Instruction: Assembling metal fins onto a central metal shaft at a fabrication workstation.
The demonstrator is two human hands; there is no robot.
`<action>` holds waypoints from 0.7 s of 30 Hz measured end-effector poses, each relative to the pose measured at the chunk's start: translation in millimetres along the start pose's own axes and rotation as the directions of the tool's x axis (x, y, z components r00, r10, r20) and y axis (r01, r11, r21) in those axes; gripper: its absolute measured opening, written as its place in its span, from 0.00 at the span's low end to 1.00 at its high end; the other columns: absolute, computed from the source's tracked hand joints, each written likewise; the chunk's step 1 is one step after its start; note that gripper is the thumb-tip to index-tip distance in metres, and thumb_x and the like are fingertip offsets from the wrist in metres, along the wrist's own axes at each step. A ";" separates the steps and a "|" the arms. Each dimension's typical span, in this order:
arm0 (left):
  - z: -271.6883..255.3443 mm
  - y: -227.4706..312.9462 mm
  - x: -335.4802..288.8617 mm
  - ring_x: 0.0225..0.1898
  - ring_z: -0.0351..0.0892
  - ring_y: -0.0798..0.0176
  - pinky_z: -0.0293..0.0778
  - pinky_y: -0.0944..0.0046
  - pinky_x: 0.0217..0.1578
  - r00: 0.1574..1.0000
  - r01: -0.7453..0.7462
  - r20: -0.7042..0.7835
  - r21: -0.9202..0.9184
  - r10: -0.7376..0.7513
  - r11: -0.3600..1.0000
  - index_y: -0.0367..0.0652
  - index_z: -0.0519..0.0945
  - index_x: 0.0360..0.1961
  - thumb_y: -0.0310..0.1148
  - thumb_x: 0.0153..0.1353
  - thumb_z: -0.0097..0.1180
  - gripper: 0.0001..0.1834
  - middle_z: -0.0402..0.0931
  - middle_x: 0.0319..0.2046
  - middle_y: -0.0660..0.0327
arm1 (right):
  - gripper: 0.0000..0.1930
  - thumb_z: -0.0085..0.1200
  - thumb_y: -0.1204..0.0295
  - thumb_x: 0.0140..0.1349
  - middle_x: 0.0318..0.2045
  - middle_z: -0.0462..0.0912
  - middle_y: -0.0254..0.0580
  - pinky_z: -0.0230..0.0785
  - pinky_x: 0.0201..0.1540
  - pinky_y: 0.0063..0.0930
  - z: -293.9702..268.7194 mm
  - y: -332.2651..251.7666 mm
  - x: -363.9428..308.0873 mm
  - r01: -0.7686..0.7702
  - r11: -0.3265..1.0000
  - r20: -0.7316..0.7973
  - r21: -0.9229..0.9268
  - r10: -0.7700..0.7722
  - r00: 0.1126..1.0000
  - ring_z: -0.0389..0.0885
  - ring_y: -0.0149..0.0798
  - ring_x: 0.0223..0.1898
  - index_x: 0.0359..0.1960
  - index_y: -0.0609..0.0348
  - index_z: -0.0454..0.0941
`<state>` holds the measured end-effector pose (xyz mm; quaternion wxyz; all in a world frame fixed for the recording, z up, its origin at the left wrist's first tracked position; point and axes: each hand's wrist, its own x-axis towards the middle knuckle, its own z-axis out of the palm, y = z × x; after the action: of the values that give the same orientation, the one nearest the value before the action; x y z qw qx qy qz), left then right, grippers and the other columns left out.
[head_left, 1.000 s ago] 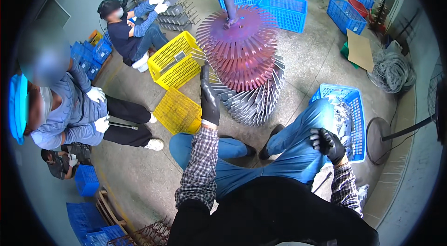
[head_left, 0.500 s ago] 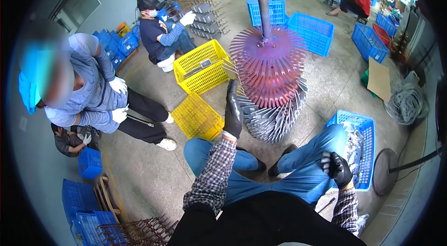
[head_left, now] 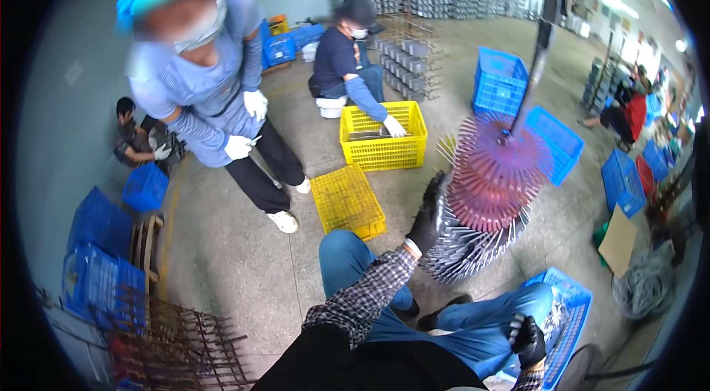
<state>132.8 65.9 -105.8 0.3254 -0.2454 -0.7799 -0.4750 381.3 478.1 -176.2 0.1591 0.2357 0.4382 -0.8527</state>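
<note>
stack [head_left: 497,184] stands just right of my left hand [head_left: 429,217], the nearer one; the stack's pole [head_left: 532,80] rises toward the far right. left fingers reach along its near left edge, whether pinching anything i can't tell. my right hand [head_left: 528,339] curls beside the blue crate [head_left: 583,309], its grip hidden.

One left hand [head_left: 429,219] and one right hand [head_left: 528,341] are showing. One spiky stack [head_left: 492,176] is standing around one pole [head_left: 531,80]. Two yellow crates [head_left: 383,162] are resting near it, two blue crates [head_left: 500,91] behind it. Three other people [head_left: 222,99] are showing to its left. One cardboard sheet [head_left: 618,243] is showing to its right.
</note>
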 end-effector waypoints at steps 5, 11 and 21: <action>0.5 1.5 -5.6 0.81 0.51 0.47 0.46 0.52 0.80 0.998 0.059 -0.008 -0.108 -0.060 0.992 0.39 0.56 0.80 0.28 0.75 0.39 0.33 0.52 0.80 0.50 | 0.24 0.39 0.53 0.83 0.42 0.87 0.40 0.76 0.31 0.28 -3.2 -6.3 10.0 -0.017 0.983 0.021 -0.182 0.021 1.000 0.82 0.34 0.31 0.61 0.60 0.78; -7.8 3.9 -7.5 0.82 0.49 0.47 0.45 0.53 0.80 0.988 0.155 0.034 -0.251 -0.151 0.956 0.39 0.55 0.80 0.36 0.80 0.33 0.31 0.50 0.81 0.50 | 0.23 0.38 0.56 0.83 0.43 0.88 0.42 0.78 0.32 0.30 1.3 -9.3 16.2 -0.045 0.972 0.034 -0.232 0.054 0.998 0.83 0.36 0.31 0.61 0.60 0.78; -21.8 -2.0 -9.5 0.81 0.50 0.45 0.45 0.51 0.80 0.988 0.119 -0.058 -0.272 -0.140 0.955 0.37 0.59 0.79 0.38 0.82 0.30 0.29 0.53 0.80 0.47 | 0.21 0.38 0.62 0.82 0.42 0.90 0.45 0.81 0.34 0.30 13.8 -13.3 13.8 0.215 0.767 0.211 -0.605 -0.106 0.972 0.87 0.38 0.32 0.60 0.62 0.79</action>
<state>143.7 44.7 -106.7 0.2870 -0.2169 -0.7101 -0.6052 359.7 473.4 -167.8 0.1900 0.0603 0.6991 -0.6867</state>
